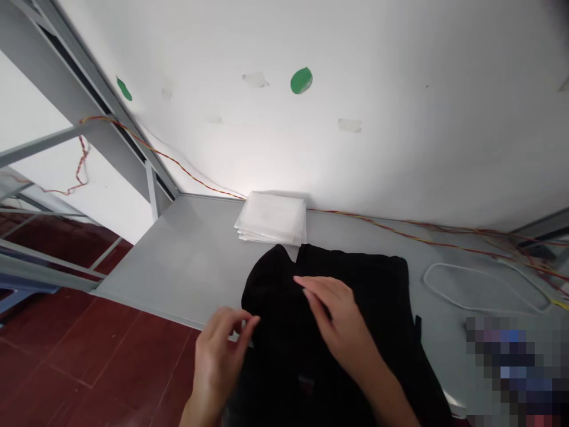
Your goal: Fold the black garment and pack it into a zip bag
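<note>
A black garment (355, 296) lies folded on the grey table (186, 261), its near part hanging over the front edge. My right hand (335, 317) rests flat on top of the cloth, fingers stretched out and pointing left. My left hand (222, 350) hovers at the garment's left edge by the table's front corner, fingers curled toward the thumb at the edge of the fabric. Whether it grips the cloth is unclear.
A stack of clear plastic bags (272, 218) lies at the back of the table against the white wall. A white cable loop (480, 287) lies to the right, with red and yellow wires (400, 228) along the wall. A metal frame (89, 136) stands left, over red floor.
</note>
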Motion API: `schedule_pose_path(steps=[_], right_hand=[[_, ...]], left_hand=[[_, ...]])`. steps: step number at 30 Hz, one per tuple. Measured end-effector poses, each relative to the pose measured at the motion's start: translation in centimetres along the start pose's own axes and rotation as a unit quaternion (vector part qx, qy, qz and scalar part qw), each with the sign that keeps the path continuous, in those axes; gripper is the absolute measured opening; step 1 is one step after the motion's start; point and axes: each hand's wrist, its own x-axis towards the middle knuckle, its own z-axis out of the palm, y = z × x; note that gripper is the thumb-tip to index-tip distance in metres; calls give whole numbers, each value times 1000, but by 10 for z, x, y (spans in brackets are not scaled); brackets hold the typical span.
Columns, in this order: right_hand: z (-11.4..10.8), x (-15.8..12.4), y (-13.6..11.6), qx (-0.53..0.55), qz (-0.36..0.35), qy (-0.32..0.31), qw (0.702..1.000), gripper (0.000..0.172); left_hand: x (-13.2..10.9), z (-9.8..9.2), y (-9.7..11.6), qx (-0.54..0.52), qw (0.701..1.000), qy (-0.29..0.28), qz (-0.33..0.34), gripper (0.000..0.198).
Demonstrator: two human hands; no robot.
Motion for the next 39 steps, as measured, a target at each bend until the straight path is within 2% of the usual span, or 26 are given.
schedule_pose_path(steps=[1,3,6,9,14,16,18,19,20,23,25,27,31,33,36,39], right_hand=[[-9,-5,10,-13,19,10,1000,29],[-23,-18,34,-64,63,13,996,28],[-32,-41,67,-160,98,-18,982,35],[-28,-59,87,-202,98,-50,973,44],[-19,-67,91,-223,88,-64,969,49],[-19,-66,88,-230,83,-62,968,48],[-19,-65,85,-233,81,-57,967,47],[-19,-64,83,-234,81,-55,967,48],[-18,-64,81,-235,81,-53,967,48],[-15,-63,74,-248,78,-63,964,52],[-14,-64,71,-268,80,-74,957,58],[-14,-64,71,-287,89,-76,951,61],[-23,-59,82,-312,119,-58,941,72],[-31,-52,92,-321,132,-54,936,71],[-44,-38,110,-328,127,-65,934,64],[-50,-28,124,-333,105,-83,933,61]], left_hand=[[-4,3,2,16,998,-25,49,14],[-10,12,4,49,990,-71,108,11],[-14,24,5,85,982,-99,135,10],[-16,23,3,48,983,-96,150,13],[-21,4,1,-24,970,-124,208,19],[-19,2,4,-20,974,-82,210,24],[-12,8,13,-11,979,-21,205,33],[-6,13,20,-2,979,-8,204,37],[0,20,27,14,979,-16,205,39],[16,44,45,95,970,-118,193,47],[20,58,48,161,954,-180,177,65],[17,68,42,209,940,-213,168,76],[3,70,25,252,926,-230,159,78],[3,68,26,268,922,-228,162,78],[21,73,48,281,922,-206,171,77],[55,93,75,270,919,-206,202,72]])
